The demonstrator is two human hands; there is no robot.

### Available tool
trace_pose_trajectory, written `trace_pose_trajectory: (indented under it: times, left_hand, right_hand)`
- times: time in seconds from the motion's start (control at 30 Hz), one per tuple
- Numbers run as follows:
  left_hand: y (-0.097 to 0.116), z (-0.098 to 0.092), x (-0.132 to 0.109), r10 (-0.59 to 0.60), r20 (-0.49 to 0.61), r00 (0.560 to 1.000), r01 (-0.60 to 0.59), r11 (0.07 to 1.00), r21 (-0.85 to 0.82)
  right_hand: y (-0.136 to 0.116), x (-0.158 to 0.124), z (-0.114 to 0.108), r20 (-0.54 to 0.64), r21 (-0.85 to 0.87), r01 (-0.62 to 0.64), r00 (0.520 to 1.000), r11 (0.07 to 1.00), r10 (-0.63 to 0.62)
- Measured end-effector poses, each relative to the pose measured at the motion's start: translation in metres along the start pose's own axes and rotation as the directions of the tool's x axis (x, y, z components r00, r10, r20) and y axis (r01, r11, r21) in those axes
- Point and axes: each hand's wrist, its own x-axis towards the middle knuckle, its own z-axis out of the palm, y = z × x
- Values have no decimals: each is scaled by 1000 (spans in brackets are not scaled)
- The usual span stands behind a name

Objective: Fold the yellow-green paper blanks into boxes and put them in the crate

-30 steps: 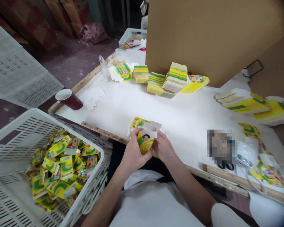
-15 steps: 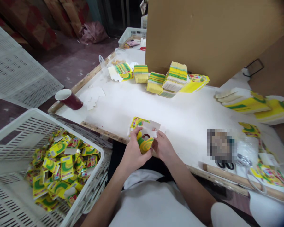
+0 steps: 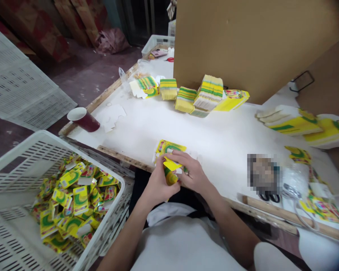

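At the table's front edge, my left hand is wrapped round a small yellow-and-green carton from the left side. My right hand closes on the same carton from the right, its fingers laid over a yellow flap at the top. The palms and fingers hide part of the carton, so its inside does not show. Just beyond the hands lies another yellow-and-green printed carton on the white tabletop. Down to my left, a white plastic crate holds many similar small yellow cartons.
Bundled carton stacks stand at the back before a large brown cardboard box. A maroon cup lies tilted at the left edge. More yellow stacks, a clear plastic bag and black-handled scissors are at right.
My right hand has moved over the top of the carton, and its white upright flap is now covered or folded down. My left hand keeps its hold.
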Motion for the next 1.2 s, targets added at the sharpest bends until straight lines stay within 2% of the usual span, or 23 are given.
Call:
trace_pose_trajectory:
  times: [0.07, 0.2, 0.3, 0.4, 0.53, 0.6, 0.7, 0.77, 0.83, 0.93, 1.0, 1.07, 1.2]
  left_hand:
    - [-2, -1, 0, 5, -5, 1000, -5, 996, 86]
    - [-2, -4, -1, -33, 32, 999, 26, 979, 201]
    - [0, -7, 1, -31, 51, 998, 17, 967, 256]
    - [2, -11, 4, -6, 46, 999, -8, 949, 316]
    - [3, -18, 5, -16, 18, 1000, 8, 922, 386]
    - [3, -17, 4, -22, 8, 1000, 17, 917, 399]
    - [2, -13, 2, 11, -45, 999, 8, 910, 414]
    - [2, -10, 2, 80, -107, 991, -20, 879, 477]
    - [3, -9, 1, 140, -139, 980, -33, 809, 587]
    - [1, -12, -1, 156, -130, 979, -24, 725, 688]
    - [-1, -14, -4, 155, -120, 981, -36, 742, 669]
    - [-2, -14, -6, 163, -118, 979, -57, 788, 614]
    - [-1, -8, -7, 189, -126, 974, -99, 853, 513]
  right_hand:
    - [-1, 1, -6, 123, -129, 50, 992, 990, -34]
    - [-3, 2, -19, 357, -164, 85, 934, 983, -21]
    - [-2, 3, -23, 425, -146, 68, 905, 987, 0]
    - [-4, 0, -16, 369, -155, 20, 929, 988, 39]
    - [-9, -6, 4, 274, -163, -52, 957, 985, 96]
    - [-10, -7, 12, 197, -93, -77, 976, 993, 94]
    - [-6, -5, 17, 24, 152, -149, 989, 977, 147]
    - [-2, -2, 17, -56, 375, -228, 962, 899, 268]
    - [1, 1, 16, -73, 598, -294, 906, 746, 416]
    - [1, 4, 14, -55, 842, -272, 815, 465, 577]
    - [0, 5, 14, -23, 919, -232, 776, 319, 630]
    - [-3, 6, 15, 18, 942, -229, 762, 244, 647]
    - [-8, 5, 19, 32, 943, -230, 782, 240, 623]
